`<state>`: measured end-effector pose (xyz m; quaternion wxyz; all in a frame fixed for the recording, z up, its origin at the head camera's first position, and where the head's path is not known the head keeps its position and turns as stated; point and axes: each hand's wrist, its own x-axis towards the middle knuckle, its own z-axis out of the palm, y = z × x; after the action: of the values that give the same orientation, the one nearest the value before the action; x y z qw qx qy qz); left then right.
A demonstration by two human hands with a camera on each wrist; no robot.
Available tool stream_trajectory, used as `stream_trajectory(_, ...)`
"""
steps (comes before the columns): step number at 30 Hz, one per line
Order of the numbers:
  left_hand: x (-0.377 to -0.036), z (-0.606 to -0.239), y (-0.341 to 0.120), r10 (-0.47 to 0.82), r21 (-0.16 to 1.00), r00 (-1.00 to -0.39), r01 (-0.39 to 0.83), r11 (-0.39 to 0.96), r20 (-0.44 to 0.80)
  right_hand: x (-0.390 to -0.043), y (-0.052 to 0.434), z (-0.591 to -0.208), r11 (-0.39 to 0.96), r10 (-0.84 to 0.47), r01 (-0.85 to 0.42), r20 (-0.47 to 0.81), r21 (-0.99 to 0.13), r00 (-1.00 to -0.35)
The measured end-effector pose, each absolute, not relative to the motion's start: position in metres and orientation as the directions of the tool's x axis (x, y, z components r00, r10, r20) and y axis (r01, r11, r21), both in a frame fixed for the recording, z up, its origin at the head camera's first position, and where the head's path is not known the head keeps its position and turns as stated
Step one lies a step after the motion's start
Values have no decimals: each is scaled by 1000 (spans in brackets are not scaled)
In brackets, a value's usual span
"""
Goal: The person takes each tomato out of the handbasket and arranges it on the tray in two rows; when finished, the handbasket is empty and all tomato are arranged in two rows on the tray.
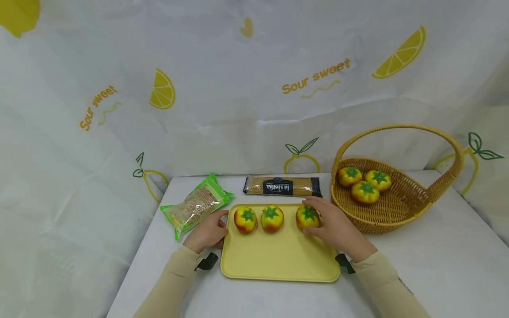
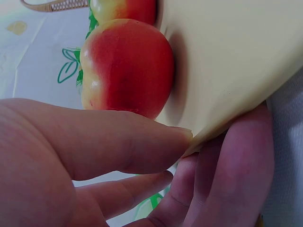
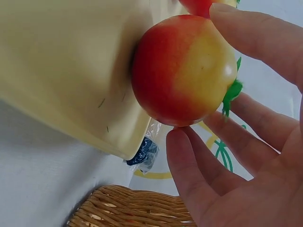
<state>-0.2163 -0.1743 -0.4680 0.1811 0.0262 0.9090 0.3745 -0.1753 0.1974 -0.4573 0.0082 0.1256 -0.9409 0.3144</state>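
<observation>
A yellow tray [image 1: 278,260] lies on the white table. My left hand [image 1: 207,232] pinches its left edge, thumb on top and fingers beneath the rim in the left wrist view. On the tray's far half stand three yellow-red persimmons with green leafy tops: a left one [image 1: 245,220], a middle one [image 1: 272,219] and a right one [image 1: 305,221]. My right hand [image 1: 336,225] has its thumb and fingers around the right persimmon, which stands on the tray; in the right wrist view a fingertip [image 3: 177,135] meets its side.
A wicker basket [image 1: 381,227] with a tall handle stands at the right, three persimmons [image 1: 365,192] in it. Behind the tray lies a pack of spaghetti [image 1: 302,186]. A green-edged food bag [image 1: 199,201] lies at the left. A printed cloth [image 1: 222,110] hangs behind the table.
</observation>
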Motion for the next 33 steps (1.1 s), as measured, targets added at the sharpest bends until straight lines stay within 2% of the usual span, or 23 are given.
stream_trajectory(19,-216,-466,-175,172,673,-927,-105,732,-332,-172,206,-442,784,-213,-235,107,-575,-971)
stream_trajectory(33,-216,-467,-174,166,669,-923,-120,733,-347,-164,285,-417,838,-72,-195,252,-509,-965)
